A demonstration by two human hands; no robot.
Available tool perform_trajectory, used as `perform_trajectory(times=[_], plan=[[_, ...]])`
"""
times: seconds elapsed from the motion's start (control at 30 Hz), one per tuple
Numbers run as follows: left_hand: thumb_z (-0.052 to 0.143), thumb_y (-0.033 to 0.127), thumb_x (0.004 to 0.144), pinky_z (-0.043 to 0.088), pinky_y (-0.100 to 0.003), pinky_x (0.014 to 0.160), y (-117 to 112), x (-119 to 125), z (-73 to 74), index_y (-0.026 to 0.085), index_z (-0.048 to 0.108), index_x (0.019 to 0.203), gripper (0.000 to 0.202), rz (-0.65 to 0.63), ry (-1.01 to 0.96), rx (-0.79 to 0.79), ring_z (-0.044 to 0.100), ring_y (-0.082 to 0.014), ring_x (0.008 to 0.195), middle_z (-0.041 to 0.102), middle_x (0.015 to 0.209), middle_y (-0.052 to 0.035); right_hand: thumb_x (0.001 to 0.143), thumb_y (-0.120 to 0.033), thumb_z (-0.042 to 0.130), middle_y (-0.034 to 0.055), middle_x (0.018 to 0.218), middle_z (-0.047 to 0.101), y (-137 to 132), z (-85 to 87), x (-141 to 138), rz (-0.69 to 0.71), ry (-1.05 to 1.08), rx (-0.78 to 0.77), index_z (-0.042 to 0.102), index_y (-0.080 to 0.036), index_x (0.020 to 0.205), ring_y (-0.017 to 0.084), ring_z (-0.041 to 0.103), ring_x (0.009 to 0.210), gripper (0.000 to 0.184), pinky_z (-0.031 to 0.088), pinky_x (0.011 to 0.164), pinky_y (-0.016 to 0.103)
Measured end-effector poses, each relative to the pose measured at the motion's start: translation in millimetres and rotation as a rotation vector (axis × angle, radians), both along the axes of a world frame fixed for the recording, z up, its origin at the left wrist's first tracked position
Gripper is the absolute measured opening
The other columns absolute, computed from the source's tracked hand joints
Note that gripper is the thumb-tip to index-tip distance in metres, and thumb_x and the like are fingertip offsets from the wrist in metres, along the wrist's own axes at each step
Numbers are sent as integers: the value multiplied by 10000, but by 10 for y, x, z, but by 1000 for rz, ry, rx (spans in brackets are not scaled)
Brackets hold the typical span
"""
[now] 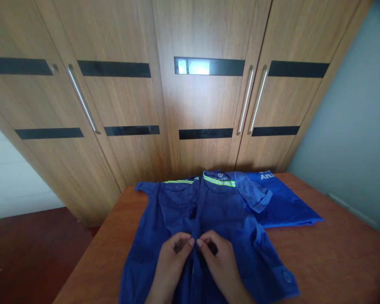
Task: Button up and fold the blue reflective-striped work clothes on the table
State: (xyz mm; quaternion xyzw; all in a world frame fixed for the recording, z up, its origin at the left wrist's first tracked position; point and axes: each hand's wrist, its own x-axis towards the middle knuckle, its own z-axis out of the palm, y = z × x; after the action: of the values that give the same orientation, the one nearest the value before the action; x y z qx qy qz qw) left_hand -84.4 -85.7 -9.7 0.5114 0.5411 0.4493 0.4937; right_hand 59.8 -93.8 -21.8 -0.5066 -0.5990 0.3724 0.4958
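Note:
A dark blue short-sleeved work shirt (221, 207) lies spread front side up, with yellow-green reflective strips across its chest. My left hand (174, 257) pinches the front edge of the shirt near the middle, thumb and forefinger together. Close beside it, my right hand (220, 259) pinches the other side of the same front opening. The fingertips of both hands almost meet at the placket. Any button between them is too small to make out. Above my hands the upper placket is partly apart, with a dark gap showing.
The shirt rests on a reddish-brown wooden table (332, 257). Beside it at the right lies a folded brighter blue cloth (288, 207) with white lettering. A wooden wardrobe (205, 101) with metal handles stands right behind the table. A pale wall (351, 147) rises at the right.

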Motion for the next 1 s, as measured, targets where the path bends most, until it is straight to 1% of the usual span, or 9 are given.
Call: perform_trajectory(times=[0.1, 0.2, 0.33, 0.43, 0.6, 0.73, 0.83, 0.93, 1.0], plan=[[676, 403, 727, 449, -231, 645, -4, 24, -1, 163, 650, 771, 245, -23, -44, -19, 607, -158, 693, 666, 705, -4, 801, -415, 618, -5, 583, 597, 54, -32, 27, 51, 280, -167, 594, -186, 677, 131, 533, 560, 262, 382, 553, 227], [683, 363, 721, 446, -225, 633, -7, 53, -42, 166, 634, 777, 210, -40, -30, 26, 601, -152, 680, 655, 702, -1, 759, -436, 658, -18, 551, 576, 85, -101, 57, 109, 502, -293, 584, -177, 669, 103, 484, 509, 284, 355, 522, 212], [617, 289, 769, 457, -240, 645, -8, 67, -109, 174, 625, 808, 121, -88, 77, 118, 612, -161, 684, 654, 715, -9, 753, -410, 656, -31, 546, 553, 93, -157, 75, 149, 583, -359, 575, -175, 679, 86, 446, 489, 259, 323, 509, 206], [555, 249, 800, 474, -263, 696, -4, 60, -128, 177, 646, 859, 131, -126, 180, 157, 636, -180, 738, 683, 779, -33, 769, -420, 606, -34, 532, 527, 101, -163, 62, 142, 437, -340, 547, -189, 669, 104, 452, 484, 259, 314, 502, 222], [503, 180, 811, 469, -262, 745, -13, 59, -139, 208, 682, 938, 221, -189, 376, 236, 644, -173, 782, 703, 862, -27, 827, -408, 532, -10, 568, 542, 105, -190, 38, -84, -151, -91, 509, -213, 609, 153, 517, 568, 294, 326, 566, 261], [494, 202, 834, 475, -258, 716, -44, 75, -120, 218, 661, 1023, 252, -155, 442, 260, 640, -166, 743, 707, 877, -22, 863, -376, 484, 4, 664, 613, 154, -169, 96, -170, -248, -16, 547, -225, 743, 176, 589, 653, 203, 369, 616, 264], [489, 219, 848, 480, -257, 747, -42, 79, 23, 213, 649, 1017, 232, -114, 494, 307, 641, -166, 790, 698, 919, -31, 873, -369, 463, 11, 717, 651, 274, -31, 165, -216, -303, -13, 558, -233, 829, 184, 621, 698, 172, 382, 629, 264], [448, 195, 869, 466, -268, 822, 24, 104, 298, 205, 645, 1002, 238, -87, 650, 410, 629, -173, 890, 675, 975, -49, 876, -391, 452, 10, 725, 664, 449, 189, 193, -253, -472, -22, 563, -246, 825, 191, 630, 703, 191, 359, 597, 268], [431, 162, 869, 451, -280, 867, 122, 153, 487, 203, 649, 994, 256, -131, 800, 461, 618, -180, 938, 662, 1006, -59, 871, -425, 450, 25, 741, 675, 572, 318, 181, -261, -616, -44, 567, -243, 796, 205, 634, 706, 228, 332, 571, 274]])
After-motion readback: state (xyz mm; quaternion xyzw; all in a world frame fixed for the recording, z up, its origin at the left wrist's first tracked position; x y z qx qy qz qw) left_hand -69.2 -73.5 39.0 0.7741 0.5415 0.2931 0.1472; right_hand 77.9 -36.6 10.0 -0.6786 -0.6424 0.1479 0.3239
